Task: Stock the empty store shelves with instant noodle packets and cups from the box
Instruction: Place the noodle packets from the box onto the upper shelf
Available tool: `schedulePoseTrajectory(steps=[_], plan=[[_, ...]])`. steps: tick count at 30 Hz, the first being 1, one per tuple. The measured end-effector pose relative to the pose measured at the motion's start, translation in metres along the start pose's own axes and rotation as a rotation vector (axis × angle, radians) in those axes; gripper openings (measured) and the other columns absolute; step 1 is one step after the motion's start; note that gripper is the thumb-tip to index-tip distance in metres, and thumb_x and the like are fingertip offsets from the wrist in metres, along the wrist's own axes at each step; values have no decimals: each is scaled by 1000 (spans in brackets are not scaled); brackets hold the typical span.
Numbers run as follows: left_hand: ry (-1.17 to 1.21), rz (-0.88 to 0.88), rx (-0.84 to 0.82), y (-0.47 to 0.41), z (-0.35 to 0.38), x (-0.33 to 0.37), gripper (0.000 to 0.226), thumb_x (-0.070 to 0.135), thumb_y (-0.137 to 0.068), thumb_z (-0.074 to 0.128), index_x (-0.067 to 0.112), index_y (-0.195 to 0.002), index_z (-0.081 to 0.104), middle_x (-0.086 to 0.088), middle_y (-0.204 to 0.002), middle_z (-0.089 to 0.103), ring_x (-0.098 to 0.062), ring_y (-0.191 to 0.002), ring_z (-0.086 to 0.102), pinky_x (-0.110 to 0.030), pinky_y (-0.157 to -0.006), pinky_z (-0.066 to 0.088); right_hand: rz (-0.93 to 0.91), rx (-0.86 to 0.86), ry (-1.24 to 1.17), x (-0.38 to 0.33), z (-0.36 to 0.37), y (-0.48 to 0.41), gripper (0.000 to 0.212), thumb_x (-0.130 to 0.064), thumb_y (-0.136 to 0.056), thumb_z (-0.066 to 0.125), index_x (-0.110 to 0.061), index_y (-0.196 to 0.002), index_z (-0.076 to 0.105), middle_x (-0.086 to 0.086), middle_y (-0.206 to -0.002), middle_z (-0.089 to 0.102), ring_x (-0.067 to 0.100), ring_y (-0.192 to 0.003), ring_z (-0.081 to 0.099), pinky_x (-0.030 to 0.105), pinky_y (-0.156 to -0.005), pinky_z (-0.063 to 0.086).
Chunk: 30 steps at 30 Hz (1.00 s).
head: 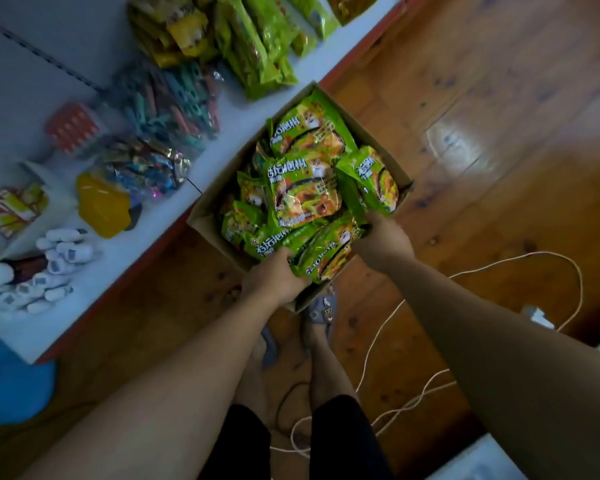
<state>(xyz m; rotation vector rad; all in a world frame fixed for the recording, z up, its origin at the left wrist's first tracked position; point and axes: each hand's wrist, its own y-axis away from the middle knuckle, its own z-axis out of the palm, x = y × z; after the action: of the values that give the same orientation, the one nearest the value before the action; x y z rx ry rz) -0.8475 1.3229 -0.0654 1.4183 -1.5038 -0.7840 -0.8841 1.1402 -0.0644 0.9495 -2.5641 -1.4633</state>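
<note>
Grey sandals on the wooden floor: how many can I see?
2: one grey rubber sandal at the brown cardboard box's near corner, the other left of it, beside the left forearm, blurred.

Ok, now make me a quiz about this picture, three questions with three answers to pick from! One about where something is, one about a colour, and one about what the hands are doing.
1. Where are the noodle packets that the hands reach for?
A. on a chair
B. in the cardboard box
C. in a basket

2. What colour are these packets mostly?
A. green
B. red
C. blue

3. What are the left hand and the right hand doing?
A. hanging open
B. clapping
C. gripping packets

Answers:
1 B, the packets fill the open box.
2 A, their wrappers are bright green.
3 C, each hand's fingers curl round a packet at the box's near edge.
</note>
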Motion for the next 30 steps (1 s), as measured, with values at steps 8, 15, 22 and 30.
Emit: schedulePoseTrajectory(steps=[8,15,22,30], plan=[[-24,25,217,-28,36,3,38,44,-93,62,22,-124,56,0,-125,62,-28,-110,61,-36,-77,43,29,133,-73,18,29,-34,51,-22,-88,58,-22,-138,47,5,-138,45,33,-114,54,43,-88,48],[344,154,252,-21,22,-11,19,36,-93,66,24,-106,60,10,-112,48,-10,-85,51,-28,-75,42,-15,468,-34,9,16,-47,40,-17,-89,58,-20,-129,51,4,-135,48,27,-122,44,40,-92,40],[838,226,221,-17,6,-11,19,22,-93,66,12,-106,56,8,-89,61,-4,-80,58,-19,-70,46,6,450,-47,5,13,-65,36,-30,-97,55,-21,-132,55,5,-133,53,28,-123,46,43,-92,42],[983,241,230,-10,-12,-29,14,22,-94,65,34,-100,68,8,-102,73,-11,-99,69,-31,-86,54,-85,467,36,5,-3,-59,18,-23,-96,52,-17,-105,67,6,-115,61,31,-105,57,36,-79,42]])
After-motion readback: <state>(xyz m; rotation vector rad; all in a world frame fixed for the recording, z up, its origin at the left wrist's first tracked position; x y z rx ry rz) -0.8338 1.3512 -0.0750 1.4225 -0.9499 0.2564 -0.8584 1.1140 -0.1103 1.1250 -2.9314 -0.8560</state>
